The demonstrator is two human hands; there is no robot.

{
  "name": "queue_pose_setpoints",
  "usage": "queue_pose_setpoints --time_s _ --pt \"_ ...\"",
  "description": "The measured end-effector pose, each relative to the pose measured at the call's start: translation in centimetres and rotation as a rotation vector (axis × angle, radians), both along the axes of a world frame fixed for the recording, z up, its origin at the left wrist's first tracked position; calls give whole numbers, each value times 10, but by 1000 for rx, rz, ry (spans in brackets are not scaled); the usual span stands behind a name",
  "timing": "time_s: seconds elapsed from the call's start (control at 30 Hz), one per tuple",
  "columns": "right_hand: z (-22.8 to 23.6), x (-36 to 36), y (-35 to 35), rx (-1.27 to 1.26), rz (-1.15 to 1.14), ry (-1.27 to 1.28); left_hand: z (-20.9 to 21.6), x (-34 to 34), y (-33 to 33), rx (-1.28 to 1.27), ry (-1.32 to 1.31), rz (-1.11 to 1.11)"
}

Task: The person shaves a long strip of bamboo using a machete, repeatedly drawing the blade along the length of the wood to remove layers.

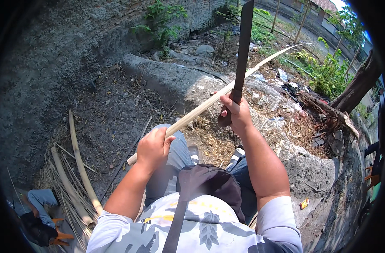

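Observation:
My left hand (151, 150) is closed around the lower part of a long pale stalk (196, 110), a peeled, tapering length of wood. From beside my left knee the stalk slants up and away to the right, bending toward its thin far tip. My right hand (238, 113) grips a machete (243, 46) by its dark handle. The long dark blade points almost straight up and crosses in front of the stalk. Whether blade and stalk touch, I cannot tell.
Two curved poles (76, 147) lie at left among thin sticks (53, 177). Ahead is a rough concrete block (158, 78), with litter and dry straw (209, 139) around it. A dark bag (209, 179) rests on my lap. Another person (38, 211) sits at lower left.

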State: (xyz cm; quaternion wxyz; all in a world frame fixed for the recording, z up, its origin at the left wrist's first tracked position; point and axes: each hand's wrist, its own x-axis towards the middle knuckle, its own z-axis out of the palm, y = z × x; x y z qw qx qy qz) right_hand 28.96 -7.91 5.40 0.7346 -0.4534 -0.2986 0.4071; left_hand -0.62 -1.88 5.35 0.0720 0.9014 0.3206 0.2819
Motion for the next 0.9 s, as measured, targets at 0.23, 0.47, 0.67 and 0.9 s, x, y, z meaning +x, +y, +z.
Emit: queue_pose_setpoints --time_s 0.23,0.47,0.67,0.9 --pt "14 -4 -18 239 -51 122 19 2 -26 62 92 59" --pt "15 18 -25 358 -249 256 20 -23 -14 404 -306 75" --pt "21 42 -32 270 -451 269 -101 -137 14 69 -376 306" --pt "-6 69 -30 131 -591 243 -265 -143 -14 -2030 -157 399"
